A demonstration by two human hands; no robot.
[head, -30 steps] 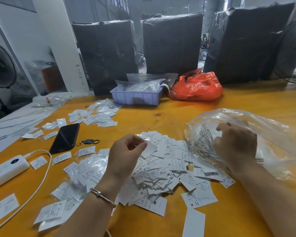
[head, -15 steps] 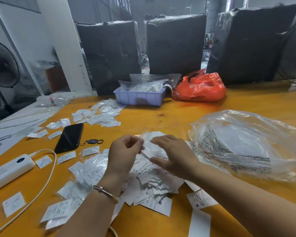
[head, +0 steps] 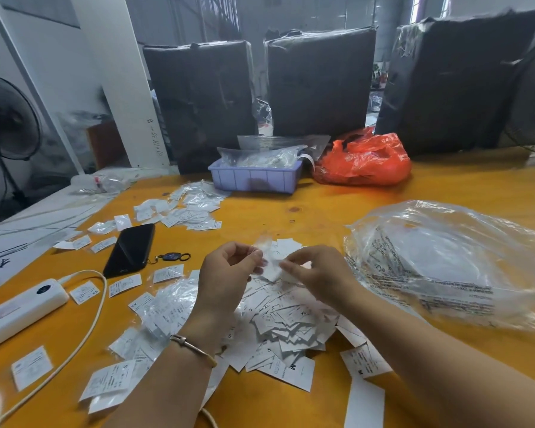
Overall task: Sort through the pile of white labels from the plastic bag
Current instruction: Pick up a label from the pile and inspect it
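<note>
At frame centre, one thin, limp label point(head: 272, 264) is pinched by left hand point(head: 229, 273) and right hand point(head: 318, 273); edge grips seem best.

Matt white paper labels point(head: 291, 322) lie on a smooth orange table point(head: 322, 208) beside a glossy, crinkled clear plastic bag point(head: 451, 261).

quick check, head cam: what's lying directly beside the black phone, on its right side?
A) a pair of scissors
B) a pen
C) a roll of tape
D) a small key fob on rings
D: a small dark key fob with rings lies on the yellow table, just right of the black phone; nothing like scissors, tape or a pen shows beside it.
</note>
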